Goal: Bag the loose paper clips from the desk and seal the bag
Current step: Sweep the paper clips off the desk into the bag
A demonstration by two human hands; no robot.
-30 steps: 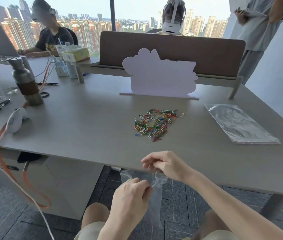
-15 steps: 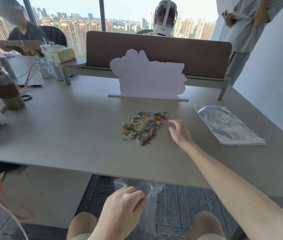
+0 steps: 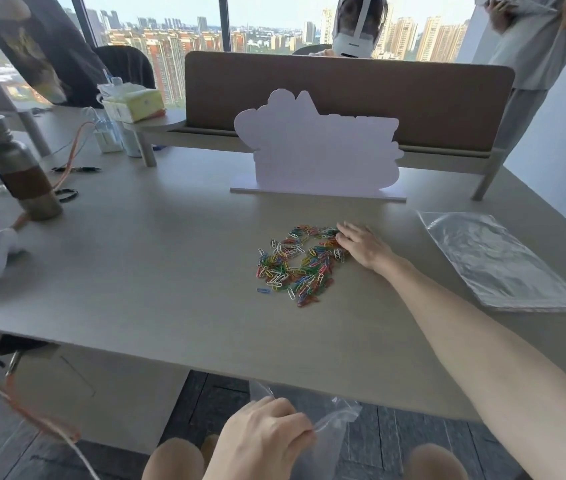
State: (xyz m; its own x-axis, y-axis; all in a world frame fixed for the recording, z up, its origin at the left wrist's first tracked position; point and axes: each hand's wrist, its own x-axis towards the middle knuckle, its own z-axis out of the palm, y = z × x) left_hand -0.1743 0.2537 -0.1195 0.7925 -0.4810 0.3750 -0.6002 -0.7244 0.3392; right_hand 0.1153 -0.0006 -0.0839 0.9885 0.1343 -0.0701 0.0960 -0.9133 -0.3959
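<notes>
On the worktop (image 3: pixel 170 271), the heap of coloured paper clips (image 3: pixel 297 263) lies under the fingertips of the right hand (image 3: pixel 361 245).
That hand is flat and released, touching the heap's far right edge; a hasty sweep could scatter clips off the near edge. The left hand (image 3: pixel 260 441), below the edge, pinches the clear zip bag (image 3: pixel 326 438), whose mouth may sag shut. Spare bags (image 3: pixel 496 261) lie well apart.

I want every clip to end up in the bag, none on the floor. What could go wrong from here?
1. The right hand lies flat at the far right edge of the paper clips; a sweep could scatter strays like the lone blue clip.
2. The left hand pinches the clear bag below the desk edge, its mouth barely open, so swept clips may miss it.
</notes>
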